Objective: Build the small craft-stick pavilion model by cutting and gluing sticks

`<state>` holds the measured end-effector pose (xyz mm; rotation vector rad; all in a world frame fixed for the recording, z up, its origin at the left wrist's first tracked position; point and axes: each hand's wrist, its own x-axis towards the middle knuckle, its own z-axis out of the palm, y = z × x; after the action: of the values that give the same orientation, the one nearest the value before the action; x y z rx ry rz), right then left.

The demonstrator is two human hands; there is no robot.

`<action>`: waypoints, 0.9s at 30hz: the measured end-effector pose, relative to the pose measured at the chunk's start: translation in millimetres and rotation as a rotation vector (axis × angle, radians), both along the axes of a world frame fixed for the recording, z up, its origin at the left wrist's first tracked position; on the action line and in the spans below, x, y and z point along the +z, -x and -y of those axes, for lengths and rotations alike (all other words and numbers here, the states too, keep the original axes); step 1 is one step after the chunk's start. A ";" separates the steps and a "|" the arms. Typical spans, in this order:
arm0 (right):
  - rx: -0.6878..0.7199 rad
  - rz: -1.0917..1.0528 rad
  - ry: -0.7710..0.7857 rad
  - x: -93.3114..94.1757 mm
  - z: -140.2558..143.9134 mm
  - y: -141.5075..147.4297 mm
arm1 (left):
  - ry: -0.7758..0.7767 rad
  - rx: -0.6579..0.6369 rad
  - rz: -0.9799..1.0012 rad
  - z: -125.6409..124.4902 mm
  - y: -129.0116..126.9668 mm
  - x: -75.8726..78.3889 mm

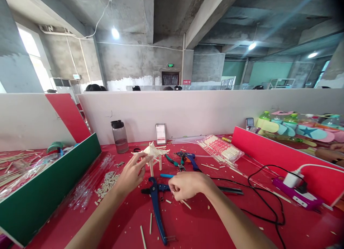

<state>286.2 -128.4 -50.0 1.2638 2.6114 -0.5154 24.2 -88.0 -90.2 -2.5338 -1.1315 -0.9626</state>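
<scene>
your left hand is reaching with fingers spread, fingertips touching the small stick model at 12 o'clock on the red table. your right hand is curling around a thin stick. the plastic bottle at 11 o'clock is holding a little clear liquid.

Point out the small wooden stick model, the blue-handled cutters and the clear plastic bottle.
small wooden stick model (pixel 155 153), head view, on its roof
blue-handled cutters (pixel 157 209), head view, on the long handle
clear plastic bottle (pixel 120 138), head view, on its body
</scene>
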 end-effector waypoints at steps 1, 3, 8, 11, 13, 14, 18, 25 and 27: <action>0.026 -0.020 0.004 1.2 1.0 2.0 | 0.000 -0.002 0.001 0.2 0.1 -0.1; 0.060 -0.035 -0.019 0.4 3.3 8.0 | -0.003 -0.004 -0.001 0.5 0.3 -0.3; 0.133 0.024 -0.152 -15.9 6.1 22.6 | -0.034 0.009 -0.024 -1.3 0.8 -1.0; 0.144 0.078 -0.221 -22.2 6.9 27.1 | -0.054 0.008 -0.029 -3.7 3.2 -1.1; 0.141 0.085 -0.278 -22.7 8.6 28.7 | -0.062 0.012 -0.027 -5.8 6.6 -1.2; 0.142 0.085 -0.296 -22.3 9.7 29.4 | -0.068 0.016 -0.024 -7.1 8.9 -1.5; 0.167 0.109 -0.311 -20.4 14.2 32.2 | -0.090 0.017 -0.033 -14.4 19.9 -3.7; 0.221 0.098 -0.166 -16.2 0.6 24.4 | -0.127 0.019 -0.086 -20.6 28.8 -2.8; 0.212 0.021 -0.047 -12.4 -8.8 13.9 | -0.124 0.018 -0.089 -20.1 27.9 -1.3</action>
<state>272.4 -119.6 -62.4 0.9818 2.7117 -0.4031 -3.7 -67.9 -91.5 -2.4379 -1.0345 -0.8782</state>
